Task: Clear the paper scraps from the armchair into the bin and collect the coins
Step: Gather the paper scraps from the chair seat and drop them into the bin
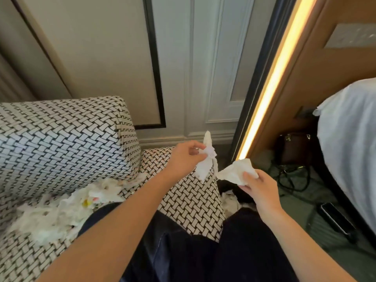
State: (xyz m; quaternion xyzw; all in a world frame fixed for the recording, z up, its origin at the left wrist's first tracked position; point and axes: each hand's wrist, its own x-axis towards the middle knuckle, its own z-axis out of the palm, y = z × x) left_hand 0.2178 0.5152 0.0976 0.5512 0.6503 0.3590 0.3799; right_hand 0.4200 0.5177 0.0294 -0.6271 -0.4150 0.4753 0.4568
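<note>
Left hand [186, 157]: thumb and fingertips pinch a twisted white paper scrap [205, 163], which sticks up above the fingers and hangs below them.
Right hand [262, 192]: fingers curled round a crumpled white tissue piece [234, 171] that juts towards the left hand; whether the two papers touch cannot be told.
Black-and-white woven-pattern armchair [61, 143]: its arm lies under the left hand.
Loose heap of torn white paper scraps [55, 216]: on the seat, well to the left of the left forearm.
More white paper [230, 202]: below the right hand, against something dark.
Brown leather handbag [293, 147]: on the floor beyond the right hand, a black cable [293, 180] beside it.
</note>
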